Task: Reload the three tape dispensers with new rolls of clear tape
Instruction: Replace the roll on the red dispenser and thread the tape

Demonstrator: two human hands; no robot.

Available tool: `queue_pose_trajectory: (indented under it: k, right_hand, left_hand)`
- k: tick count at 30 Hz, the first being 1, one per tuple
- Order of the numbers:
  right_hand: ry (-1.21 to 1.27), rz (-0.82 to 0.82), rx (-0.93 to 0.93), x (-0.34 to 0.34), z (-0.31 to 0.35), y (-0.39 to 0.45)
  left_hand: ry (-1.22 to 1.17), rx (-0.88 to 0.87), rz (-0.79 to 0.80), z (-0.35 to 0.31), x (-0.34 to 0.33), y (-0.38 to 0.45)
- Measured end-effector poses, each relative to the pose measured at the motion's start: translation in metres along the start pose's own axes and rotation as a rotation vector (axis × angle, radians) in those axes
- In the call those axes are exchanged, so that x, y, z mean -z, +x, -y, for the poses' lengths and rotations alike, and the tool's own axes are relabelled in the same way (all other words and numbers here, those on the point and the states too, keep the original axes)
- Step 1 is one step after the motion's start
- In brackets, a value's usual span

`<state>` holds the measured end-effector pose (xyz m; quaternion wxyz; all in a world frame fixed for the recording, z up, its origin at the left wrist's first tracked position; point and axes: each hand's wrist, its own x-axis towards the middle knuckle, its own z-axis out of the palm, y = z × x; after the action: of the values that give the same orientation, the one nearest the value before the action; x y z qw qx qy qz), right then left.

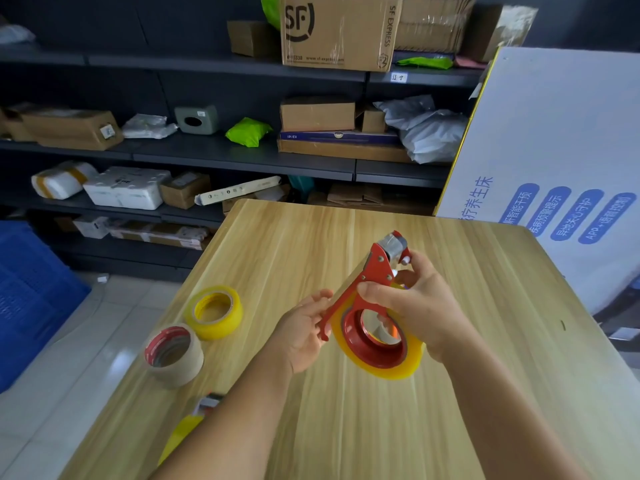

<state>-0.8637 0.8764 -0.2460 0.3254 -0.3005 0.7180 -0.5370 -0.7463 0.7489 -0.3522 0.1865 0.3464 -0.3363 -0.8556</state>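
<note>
With the yellowish clear tape roll (377, 355) already seated on the red metal tape dispenser (367, 289), held above mid-counter: left hand (304, 327) pinching the handle, right hand (412, 299) gripping the frame. Thread the loose end under the roller, slowly.

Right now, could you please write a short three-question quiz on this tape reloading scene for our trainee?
1. True or false: the red dispenser lies flat on the table.
2. Which hand pinches the dispenser's handle end? A) left hand B) right hand
3. Fill in: the roll on the dispenser's hub is ___ in colour.

Key: 1 false, both hands hold it above the table. 2 A. 3 yellow, the mounted roll.
</note>
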Motion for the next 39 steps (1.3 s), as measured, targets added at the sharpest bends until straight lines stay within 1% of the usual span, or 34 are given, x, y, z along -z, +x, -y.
queue_pose_trajectory:
  k: [6,9,11,14,17,20,23,25,27,31,33,36,39]
  right_hand:
    - [0.084,0.008,-0.014,-0.001,0.002,-0.001]
    - [0.080,0.006,-0.045,-0.001,0.000,0.000]
    - [0.059,0.009,-0.069,-0.002,-0.002,0.001]
    - [0.047,0.046,-0.095,-0.004,-0.005,0.003]
    - [0.063,0.080,-0.113,-0.007,-0.004,0.000]
    - [0.070,0.131,-0.133,-0.012,-0.002,-0.005]
    - [0.079,0.170,-0.151,-0.019,-0.001,-0.012]
    - [0.078,0.182,-0.148,-0.024,0.000,-0.018]
    - [0.071,0.193,-0.152,-0.028,0.001,-0.024]
    - [0.080,0.171,-0.161,-0.037,0.007,-0.039]
    - [0.092,0.143,-0.174,-0.043,0.009,-0.048]
    - [0.100,0.113,-0.200,-0.053,0.011,-0.061]
    - [0.123,0.042,-0.257,-0.067,0.007,-0.074]
  left_hand:
    - [-0.153,0.066,0.015,0.018,-0.007,-0.013]
    - [-0.189,0.075,-0.061,0.031,-0.006,-0.017]
    - [-0.164,0.023,-0.127,0.039,-0.004,-0.020]
    - [-0.046,-0.119,-0.186,0.044,-0.005,-0.028]
    - [0.048,-0.247,-0.292,0.046,-0.006,-0.039]
    - [0.150,-0.325,-0.357,0.049,-0.002,-0.051]
    - [0.092,-0.389,-0.387,0.052,0.006,-0.064]
    - [0.023,-0.411,-0.353,0.052,0.011,-0.072]
    - [0.010,-0.418,-0.300,0.051,0.015,-0.081]
    - [0.162,-0.443,-0.251,0.049,0.029,-0.104]
    - [0.275,-0.435,-0.175,0.054,0.039,-0.119]
    - [0.289,-0.405,-0.061,0.062,0.048,-0.146]
    - [0.290,-0.486,0.097,0.074,0.051,-0.166]
